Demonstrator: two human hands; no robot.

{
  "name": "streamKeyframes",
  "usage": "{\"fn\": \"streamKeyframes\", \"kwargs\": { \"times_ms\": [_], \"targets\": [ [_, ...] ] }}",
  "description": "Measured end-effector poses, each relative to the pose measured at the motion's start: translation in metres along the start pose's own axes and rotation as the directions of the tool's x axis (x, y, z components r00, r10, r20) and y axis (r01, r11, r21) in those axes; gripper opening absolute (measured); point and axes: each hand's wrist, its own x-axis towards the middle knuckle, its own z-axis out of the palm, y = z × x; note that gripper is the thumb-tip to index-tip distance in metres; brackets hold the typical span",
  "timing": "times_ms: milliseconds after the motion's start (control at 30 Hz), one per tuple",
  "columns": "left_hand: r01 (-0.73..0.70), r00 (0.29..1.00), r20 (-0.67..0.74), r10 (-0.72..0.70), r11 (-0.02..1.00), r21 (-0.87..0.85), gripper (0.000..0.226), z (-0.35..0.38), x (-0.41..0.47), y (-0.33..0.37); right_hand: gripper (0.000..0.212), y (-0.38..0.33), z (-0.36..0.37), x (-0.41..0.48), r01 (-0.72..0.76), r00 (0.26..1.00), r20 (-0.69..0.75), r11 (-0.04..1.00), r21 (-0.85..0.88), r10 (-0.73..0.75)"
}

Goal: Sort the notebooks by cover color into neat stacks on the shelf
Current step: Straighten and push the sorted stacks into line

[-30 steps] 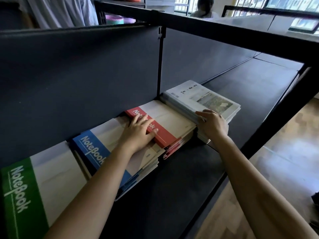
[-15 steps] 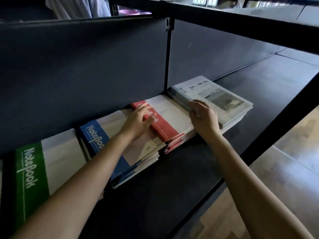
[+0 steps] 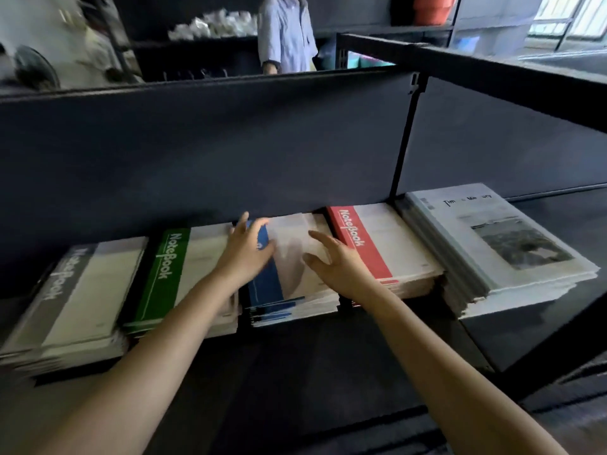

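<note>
Several notebook stacks lie side by side on the dark shelf: a grey stack at the left, then a green stack, a blue stack, a red stack and a pale stack with a photo cover at the right. My left hand lies with spread fingers on the left side of the blue stack, over its blue band. My right hand hovers with fingers loosely spread at the blue stack's right edge, next to the red stack. Neither hand holds anything.
A dark back panel rises behind the stacks, with an upright post near the red stack. A black frame bar crosses the upper right. A person in a pale shirt stands beyond the shelf.
Both hands moved left: the left from the red cover onto the blue stack, the right from the photo-cover stack to the blue stack's right edge. The view swung, showing the grey stack.
</note>
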Motion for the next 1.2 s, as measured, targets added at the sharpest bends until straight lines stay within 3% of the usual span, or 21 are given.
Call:
{"fn": "streamKeyframes", "kwargs": {
  "times_ms": [400,533,633,833,1067,1200],
  "targets": [
    [0.234,0.972,0.096,-0.216,0.938,-0.257,0.064,0.005,-0.032,0.019,0.063,0.010,0.007,0.011,-0.145,0.988,0.054,0.988,0.046,0.143],
    [0.343,0.939,0.135,-0.316,0.845,-0.411,0.071,0.003,-0.027,0.013,0.069,0.010,0.017,0.017,-0.275,0.960,0.074,0.959,0.072,0.269],
    [0.364,0.931,0.179,-0.317,0.792,-0.490,0.075,-0.001,-0.020,0.012,0.077,0.010,0.019,0.019,-0.356,0.934,0.081,0.921,0.156,0.347],
    [0.336,0.941,0.186,-0.284,0.711,-0.618,0.071,0.006,-0.016,0.007,0.088,0.011,0.023,0.018,-0.367,0.929,0.149,0.895,0.254,0.338],
    [0.395,0.918,0.279,-0.280,0.682,-0.616,0.075,0.007,-0.006,0.007,0.085,0.019,0.024,0.023,-0.420,0.907,0.235,0.791,0.444,0.350],
    [0.405,0.914,0.255,-0.314,0.687,-0.603,0.074,0.010,-0.005,0.014,0.085,0.025,0.025,0.023,-0.417,0.908,0.226,0.801,0.429,0.352]
  ]
}}
